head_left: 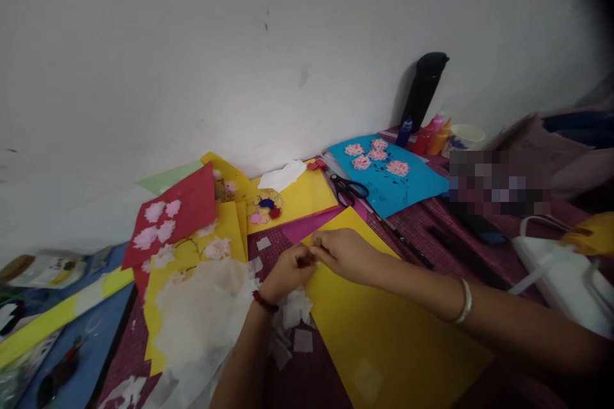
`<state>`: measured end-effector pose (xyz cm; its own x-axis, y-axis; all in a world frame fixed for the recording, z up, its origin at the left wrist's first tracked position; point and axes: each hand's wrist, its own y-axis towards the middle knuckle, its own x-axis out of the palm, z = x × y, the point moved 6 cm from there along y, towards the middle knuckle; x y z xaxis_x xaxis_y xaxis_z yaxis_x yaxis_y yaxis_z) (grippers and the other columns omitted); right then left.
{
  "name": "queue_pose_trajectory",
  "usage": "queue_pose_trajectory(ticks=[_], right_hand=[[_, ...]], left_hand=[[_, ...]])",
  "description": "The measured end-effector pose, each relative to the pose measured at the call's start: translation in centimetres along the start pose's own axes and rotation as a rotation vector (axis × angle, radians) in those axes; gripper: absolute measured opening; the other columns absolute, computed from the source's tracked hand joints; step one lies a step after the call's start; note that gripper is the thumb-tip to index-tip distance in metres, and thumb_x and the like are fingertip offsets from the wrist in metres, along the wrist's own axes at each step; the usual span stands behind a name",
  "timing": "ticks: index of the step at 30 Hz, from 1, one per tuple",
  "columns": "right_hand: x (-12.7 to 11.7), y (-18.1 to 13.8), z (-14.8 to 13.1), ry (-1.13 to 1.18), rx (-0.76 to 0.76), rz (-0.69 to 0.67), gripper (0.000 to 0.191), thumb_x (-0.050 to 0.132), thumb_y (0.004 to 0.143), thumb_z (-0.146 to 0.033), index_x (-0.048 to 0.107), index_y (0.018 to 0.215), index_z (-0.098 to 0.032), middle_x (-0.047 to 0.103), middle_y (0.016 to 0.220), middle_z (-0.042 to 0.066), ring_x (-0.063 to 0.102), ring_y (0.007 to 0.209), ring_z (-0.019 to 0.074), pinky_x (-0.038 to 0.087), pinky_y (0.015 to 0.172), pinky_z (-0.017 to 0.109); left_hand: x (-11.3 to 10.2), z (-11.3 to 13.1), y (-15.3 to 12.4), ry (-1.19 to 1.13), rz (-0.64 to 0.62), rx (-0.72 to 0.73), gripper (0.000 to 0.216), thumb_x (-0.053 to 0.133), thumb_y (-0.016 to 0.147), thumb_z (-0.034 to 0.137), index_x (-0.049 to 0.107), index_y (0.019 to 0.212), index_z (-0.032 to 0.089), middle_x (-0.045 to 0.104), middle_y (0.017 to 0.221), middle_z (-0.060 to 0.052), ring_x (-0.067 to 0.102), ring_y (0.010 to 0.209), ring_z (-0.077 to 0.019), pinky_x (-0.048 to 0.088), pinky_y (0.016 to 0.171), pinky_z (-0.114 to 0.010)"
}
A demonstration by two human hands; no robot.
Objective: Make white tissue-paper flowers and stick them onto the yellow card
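Observation:
My left hand (290, 266) and my right hand (339, 254) meet fingertip to fingertip, both closed in a pinch. Whatever sits between the fingers is too small or too hidden to name. Beneath them lies a large yellow sheet of paper (403, 332), with a pale tissue square (367, 380) on its lower part. Small white tissue squares (302, 340) are scattered on the table under and beside my left wrist. A crumpled heap of thin white tissue (201, 307) spreads to the left of my left forearm.
Left stand red paper (185, 198) and yellow sheets with tissue flowers. Black scissors (349, 190) lie beside blue paper (398, 195) with pink flowers. Paint bottles (437, 137), a white cup (466, 136) and a tall black object (425, 91) stand at the back right, near the wall.

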<state>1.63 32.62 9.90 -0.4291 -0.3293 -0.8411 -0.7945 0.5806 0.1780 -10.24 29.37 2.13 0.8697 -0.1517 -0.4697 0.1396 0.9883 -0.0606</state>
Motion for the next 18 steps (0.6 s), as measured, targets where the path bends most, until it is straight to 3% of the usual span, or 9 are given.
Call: queue_pose_trajectory(ticks=[7, 12, 15, 18], right_hand=[[-0.6, 0.2, -0.1, 0.052, -0.004, 0.008, 0.016, 0.048, 0.088, -0.020, 0.059, 0.078, -0.016, 0.064, 0.072, 0.003, 0.056, 0.064, 0.0140, 0.030, 0.055, 0.022], [-2.6, -0.2, 0.2, 0.181, 0.028, 0.126, 0.017, 0.047, 0.087, -0.021, 0.060, 0.077, -0.016, 0.063, 0.068, 0.003, 0.055, 0.060, 0.0139, 0.032, 0.054, 0.023], [-3.7, -1.2, 1.2, 0.465, 0.093, 0.231, 0.020, 0.046, 0.088, -0.026, 0.057, 0.074, -0.017, 0.060, 0.065, 0.001, 0.052, 0.055, 0.0119, 0.035, 0.051, 0.023], [-2.5, -3.3, 3.6, 0.898, 0.261, 0.279, 0.026, 0.049, 0.087, -0.038, 0.055, 0.074, -0.017, 0.056, 0.059, -0.001, 0.050, 0.049, 0.0106, 0.038, 0.048, 0.022]], left_hand=[[-0.2, 0.0, -0.2, -0.036, -0.055, -0.029, 0.021, 0.057, 0.062, 0.008, 0.053, 0.082, 0.017, 0.050, 0.068, 0.005, 0.044, 0.060, -0.0084, 0.036, 0.055, -0.021], [-0.9, 0.7, -0.4, -0.030, -0.092, -0.056, 0.024, 0.052, 0.070, 0.011, 0.055, 0.093, 0.016, 0.056, 0.078, 0.001, 0.050, 0.066, -0.0096, 0.040, 0.061, -0.022], [-2.0, 1.1, -0.8, 0.011, -0.059, -0.091, 0.025, 0.052, 0.075, 0.015, 0.056, 0.099, 0.016, 0.060, 0.087, -0.003, 0.054, 0.076, -0.0131, 0.042, 0.068, -0.025], [-3.7, 2.0, -2.1, 0.064, -0.003, -0.136, 0.020, 0.050, 0.079, 0.020, 0.057, 0.098, 0.018, 0.061, 0.092, -0.004, 0.055, 0.082, -0.0152, 0.042, 0.072, -0.027]])
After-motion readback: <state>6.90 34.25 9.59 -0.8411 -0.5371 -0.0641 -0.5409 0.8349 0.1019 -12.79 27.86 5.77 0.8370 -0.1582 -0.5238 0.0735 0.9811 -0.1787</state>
